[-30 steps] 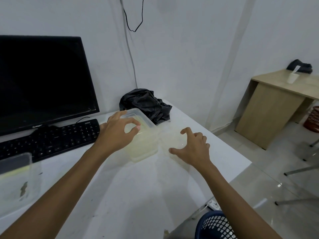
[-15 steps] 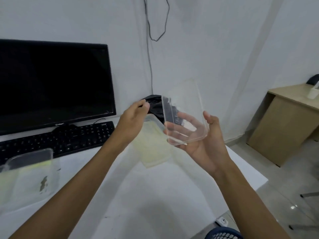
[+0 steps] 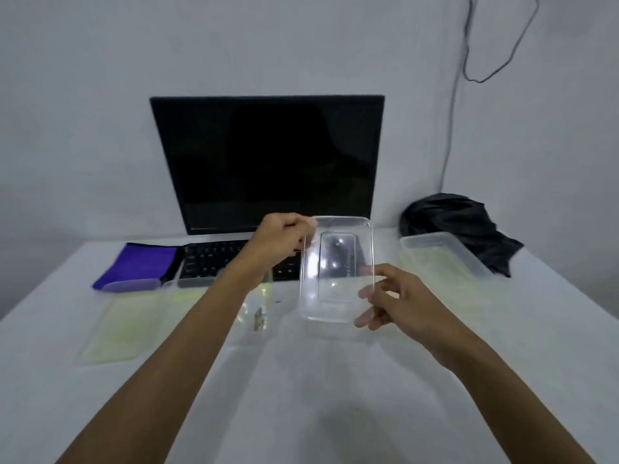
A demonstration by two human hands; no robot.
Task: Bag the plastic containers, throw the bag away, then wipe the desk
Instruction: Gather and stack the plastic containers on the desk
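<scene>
Both my hands hold a clear plastic lid (image 3: 336, 272) up above the white desk (image 3: 301, 396). My left hand (image 3: 279, 239) pinches its upper left corner, and my right hand (image 3: 392, 296) grips its lower right edge. A clear container with yellowish residue (image 3: 442, 259) sits at the right, beside a crumpled black bag (image 3: 459, 226). Another yellow-stained container (image 3: 130, 316) lies at the left, and a smaller clear one (image 3: 254, 306) shows partly behind my left forearm.
A black monitor (image 3: 268, 162) stands against the wall, with a black keyboard (image 3: 214, 259) in front of it. A purple cloth (image 3: 140, 266) lies left of the keyboard. A cable (image 3: 469, 61) hangs down the wall at the right.
My view has swung left to face the monitor. The lid has come down and toward the desk's middle, and my left hand has left the right container and now pinches the lid.
</scene>
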